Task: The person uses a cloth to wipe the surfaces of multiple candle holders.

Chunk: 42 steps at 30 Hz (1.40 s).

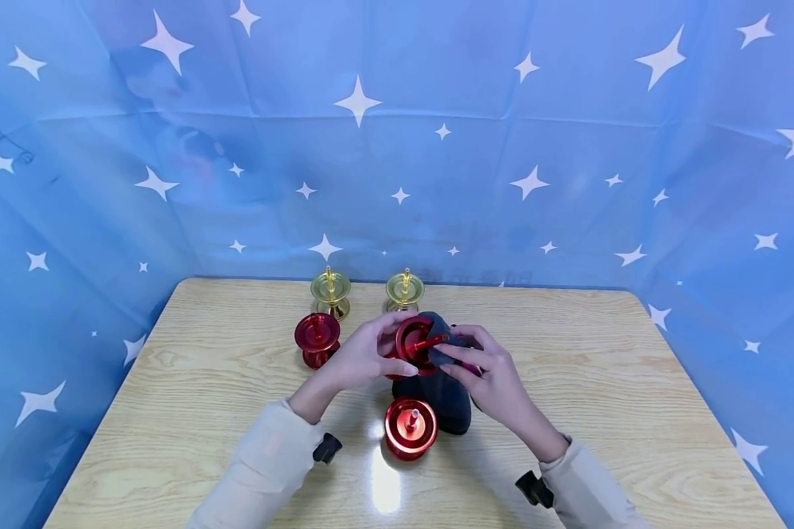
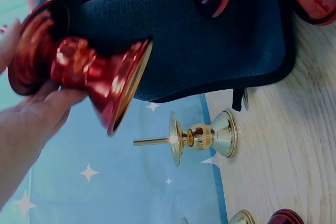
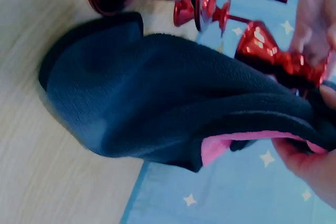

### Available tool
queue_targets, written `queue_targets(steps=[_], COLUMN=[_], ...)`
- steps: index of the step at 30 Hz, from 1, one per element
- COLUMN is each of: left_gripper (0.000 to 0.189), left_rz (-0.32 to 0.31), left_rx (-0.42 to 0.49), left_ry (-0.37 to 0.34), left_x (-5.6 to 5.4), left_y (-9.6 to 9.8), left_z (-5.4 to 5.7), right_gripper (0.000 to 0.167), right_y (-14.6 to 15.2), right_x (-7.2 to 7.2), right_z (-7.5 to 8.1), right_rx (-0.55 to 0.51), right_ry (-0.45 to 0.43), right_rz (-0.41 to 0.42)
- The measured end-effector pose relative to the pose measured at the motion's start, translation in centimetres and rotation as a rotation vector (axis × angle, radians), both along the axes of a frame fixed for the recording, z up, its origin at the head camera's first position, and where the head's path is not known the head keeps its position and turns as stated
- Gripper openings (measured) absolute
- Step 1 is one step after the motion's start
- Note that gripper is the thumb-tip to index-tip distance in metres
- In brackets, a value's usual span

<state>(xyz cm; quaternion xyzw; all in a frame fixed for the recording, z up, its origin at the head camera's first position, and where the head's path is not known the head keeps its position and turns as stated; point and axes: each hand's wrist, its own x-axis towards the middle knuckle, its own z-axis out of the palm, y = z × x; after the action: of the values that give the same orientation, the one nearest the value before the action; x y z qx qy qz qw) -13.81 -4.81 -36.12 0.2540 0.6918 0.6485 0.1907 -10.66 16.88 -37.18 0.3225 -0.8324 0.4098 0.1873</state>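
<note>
Candlestick [image 1: 415,344], red, held raised off the tabletop [image 1: 609,411], directly between the two hands. Nearer to it is the left hand [image 1: 362,358], by which it is gripped, fingers and thumb curled round the dish [image 1: 404,339]. Long axis is not upright: the spike [image 1: 433,342] is leaned toward the right hand [image 1: 492,369], and the foot [image 2: 134,83] is set lower, to the left. By the right hand a dark cloth [image 1: 446,400] is pinched, just right of the candlestick; its upper fold is lapped against the dish, its lower end hung toward the tabletop. Whether the spike is touched by the right hand cannot be told. Judged decisive: the spike is pointed at the cloth, so only a short reach should be needed. A glossy red holder [image 1: 411,433] is stood on the candlestick's near side, a dark red holder [image 1: 317,334] to its left.
</note>
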Motion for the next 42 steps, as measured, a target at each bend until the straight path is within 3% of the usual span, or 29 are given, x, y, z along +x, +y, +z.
queue_targets(steps=[5,8,12,19,22,24,31,37,42], left_gripper=[0.071,0.071,0.070,0.073,0.071,0.071,0.058,0.056,0.063], left_rz=[-0.092,-0.102,-0.027,0.207,0.234,0.213,0.031,0.037,-0.006], left_rx=[-0.041,-0.042,-0.005,0.053,0.030,0.015,0.065,0.131,0.101], left_ry=[0.006,-0.007,-0.015,0.003,-0.002,-0.016,-0.036,-0.077,-0.088], left_x=[0.2,0.3,0.3,0.2,0.2,0.2,0.0,-0.4,-0.6], left_y=[0.1,0.2,0.2,0.7,1.0,0.9,-0.2,-0.5,-0.4], left_z=[0.1,0.2,0.0,-0.4,-0.4,-0.4,-0.2,0.1,0.3], right_gripper=[0.027,0.030,0.026,0.026,0.026,0.026,0.027,0.029,0.030], right_y=[0.4,0.4,0.4,-0.3,-0.6,-0.6,0.4,1.2,1.4], right_x=[-0.9,-1.2,-1.0,0.2,0.4,0.3,-0.1,-0.5,-0.6], right_z=[0.8,1.2,1.3,0.9,0.8,0.7,1.3,1.6,1.6], right_rx=[0.062,0.085,0.063,-0.056,-0.096,-0.110,-0.121,-0.097,-0.123], right_ry=[0.039,0.017,-0.046,-0.129,-0.128,-0.125,-0.190,-0.204,-0.203], right_rz=[0.057,0.069,0.033,-0.048,-0.081,-0.091,-0.096,-0.026,0.019])
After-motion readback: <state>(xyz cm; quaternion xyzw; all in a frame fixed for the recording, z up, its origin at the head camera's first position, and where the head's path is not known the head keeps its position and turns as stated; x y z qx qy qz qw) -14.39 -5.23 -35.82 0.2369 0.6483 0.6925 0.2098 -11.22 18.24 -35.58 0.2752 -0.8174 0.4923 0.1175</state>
